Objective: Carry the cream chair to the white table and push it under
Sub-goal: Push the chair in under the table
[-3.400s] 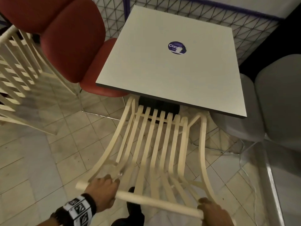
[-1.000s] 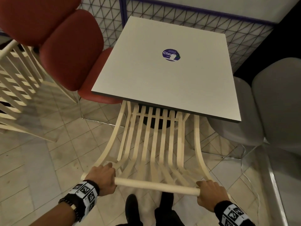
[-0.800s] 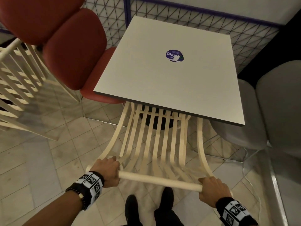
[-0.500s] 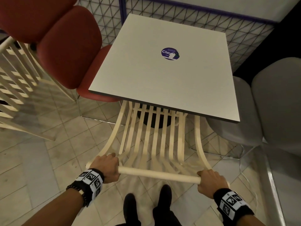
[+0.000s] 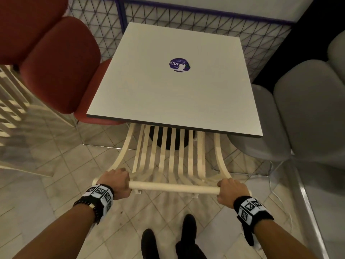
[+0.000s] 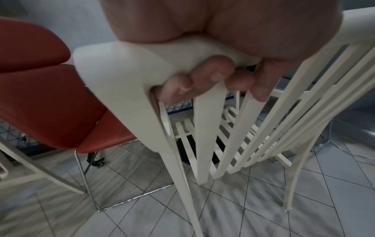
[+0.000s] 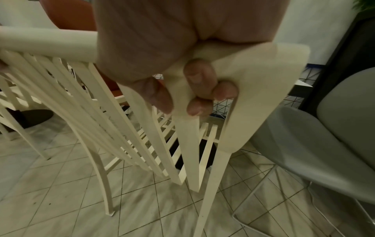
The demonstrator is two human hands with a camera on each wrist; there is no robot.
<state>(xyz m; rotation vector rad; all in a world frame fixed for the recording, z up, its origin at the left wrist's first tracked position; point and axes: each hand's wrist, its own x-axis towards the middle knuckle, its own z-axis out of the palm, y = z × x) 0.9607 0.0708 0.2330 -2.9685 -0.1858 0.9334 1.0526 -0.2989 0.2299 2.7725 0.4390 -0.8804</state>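
Observation:
The cream slatted chair [image 5: 171,156] stands on the tiled floor with its seat hidden beneath the white square table [image 5: 173,94]; only its back slats and top rail show in the head view. My left hand [image 5: 116,181] grips the left end of the top rail, my right hand [image 5: 230,190] grips the right end. In the left wrist view my fingers [image 6: 202,77] curl round the rail of the chair [image 6: 129,77]. The right wrist view shows the same grip, fingers [image 7: 199,85] wrapped under the rail of the chair [image 7: 253,89]. A round purple sticker [image 5: 179,64] marks the tabletop.
A red padded chair [image 5: 57,66] stands at the table's left side and a grey chair [image 5: 298,113] at its right. Another cream slatted chair [image 5: 11,116] is at far left. A wire mesh fence [image 5: 186,23] runs behind the table. The table's black base [image 5: 168,139] lies behind the slats.
The chair has slid further forward under the table, so less of its slatted back shows. Both hands have kept their grip on the top rail and moved forward with it.

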